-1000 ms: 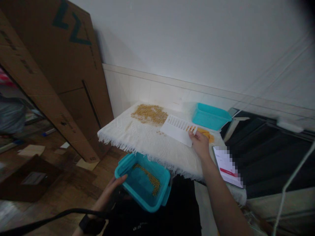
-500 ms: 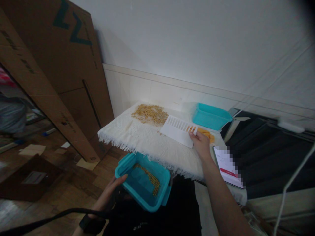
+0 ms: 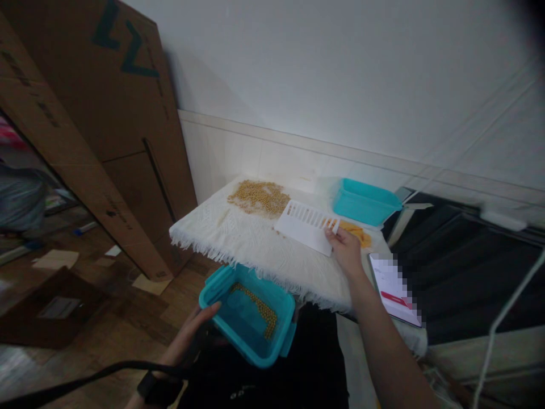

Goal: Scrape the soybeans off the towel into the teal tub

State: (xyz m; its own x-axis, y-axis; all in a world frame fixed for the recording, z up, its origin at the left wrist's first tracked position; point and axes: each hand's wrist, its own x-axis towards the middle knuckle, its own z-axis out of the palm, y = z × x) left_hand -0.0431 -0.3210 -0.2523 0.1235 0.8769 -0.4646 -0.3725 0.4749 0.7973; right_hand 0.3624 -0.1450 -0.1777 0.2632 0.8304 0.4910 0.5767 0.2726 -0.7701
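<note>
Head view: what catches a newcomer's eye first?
The teal plastic tub stands out, held by the left hand below the white fringed cloth, a row of tan beans inside. A heap of tan beans lies on that cloth beside the white slotted plastic scraper in the right hand.

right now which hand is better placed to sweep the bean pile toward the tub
Right, probably: the right hand grips the white scraper beside the bean pile; the left hand holds the teal tub below the edge of the cloth.
</note>
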